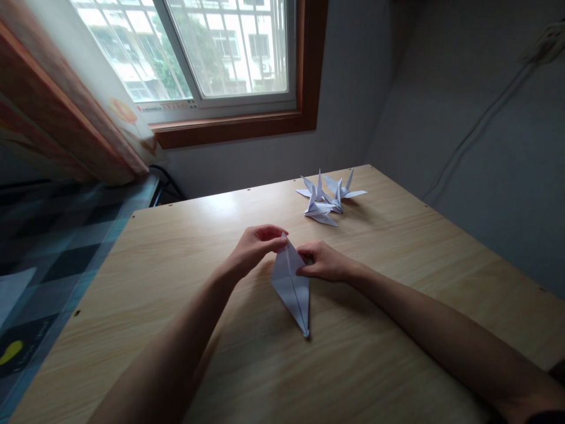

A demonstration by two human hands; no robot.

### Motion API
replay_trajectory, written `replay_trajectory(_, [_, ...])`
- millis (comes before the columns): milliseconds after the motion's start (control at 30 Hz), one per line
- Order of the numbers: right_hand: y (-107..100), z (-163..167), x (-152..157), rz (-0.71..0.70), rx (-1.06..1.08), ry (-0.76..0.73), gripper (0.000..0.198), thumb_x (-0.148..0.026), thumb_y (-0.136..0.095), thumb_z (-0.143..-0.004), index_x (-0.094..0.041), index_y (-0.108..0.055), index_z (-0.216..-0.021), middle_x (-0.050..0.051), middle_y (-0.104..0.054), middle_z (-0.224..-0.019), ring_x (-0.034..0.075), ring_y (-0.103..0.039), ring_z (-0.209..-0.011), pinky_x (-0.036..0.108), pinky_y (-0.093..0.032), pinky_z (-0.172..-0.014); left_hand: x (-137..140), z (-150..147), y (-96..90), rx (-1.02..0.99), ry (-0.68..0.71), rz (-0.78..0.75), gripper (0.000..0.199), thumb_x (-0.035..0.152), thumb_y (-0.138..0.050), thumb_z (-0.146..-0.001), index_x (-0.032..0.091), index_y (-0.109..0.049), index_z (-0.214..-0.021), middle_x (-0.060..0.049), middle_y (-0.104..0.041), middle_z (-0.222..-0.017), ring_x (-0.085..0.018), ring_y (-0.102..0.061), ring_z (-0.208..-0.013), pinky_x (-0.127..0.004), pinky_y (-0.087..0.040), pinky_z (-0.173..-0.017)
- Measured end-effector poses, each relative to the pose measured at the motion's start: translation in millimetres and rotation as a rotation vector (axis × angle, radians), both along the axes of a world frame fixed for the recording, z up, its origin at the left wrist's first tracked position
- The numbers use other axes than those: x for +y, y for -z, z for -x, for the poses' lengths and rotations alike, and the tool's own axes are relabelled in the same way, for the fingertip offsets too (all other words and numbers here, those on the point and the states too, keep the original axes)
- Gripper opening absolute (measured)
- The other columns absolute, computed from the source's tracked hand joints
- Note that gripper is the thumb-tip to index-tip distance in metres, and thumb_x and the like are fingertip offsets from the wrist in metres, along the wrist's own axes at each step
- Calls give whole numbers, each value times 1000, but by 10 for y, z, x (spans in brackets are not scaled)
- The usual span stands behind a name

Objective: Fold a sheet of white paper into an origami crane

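Note:
A white sheet of paper folded into a long diamond [291, 285] is held between my hands over the wooden table [397, 330]. A crease runs down its middle, and its narrow point faces toward me. My left hand [260, 244] pinches the far tip between thumb and fingers. On the right edge, a little lower, my right hand [324, 261] grips the paper with its thumb on top. The fingers under the paper are partly hidden.
Several folded white paper cranes [324, 200] stand in a cluster toward the table's far right corner. A checked cloth [75, 259] covers a surface at the left. Behind are a barred window [238, 53], a curtain [66, 100] and a wall cable [477, 126].

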State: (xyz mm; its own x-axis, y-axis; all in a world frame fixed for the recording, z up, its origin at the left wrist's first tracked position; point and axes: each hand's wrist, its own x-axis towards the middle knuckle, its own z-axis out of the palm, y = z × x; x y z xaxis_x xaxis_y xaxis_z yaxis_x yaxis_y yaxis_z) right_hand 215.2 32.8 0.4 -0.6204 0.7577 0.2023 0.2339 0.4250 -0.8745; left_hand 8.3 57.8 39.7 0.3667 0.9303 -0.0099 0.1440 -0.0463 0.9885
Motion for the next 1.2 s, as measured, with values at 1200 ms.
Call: replay_trajectory(1200, [42, -140, -748, -860, -419, -177, 34, -16, -55, -91, -6, -59, -123, 19, -55, -126, 33, -50, -118, 48, -46, -99, -699, 211, 278, 836, 364, -958, 41, 50, -54, -90, 16, -64, -110, -16, -64, -128, -30, -57, -123, -44, -44, -103])
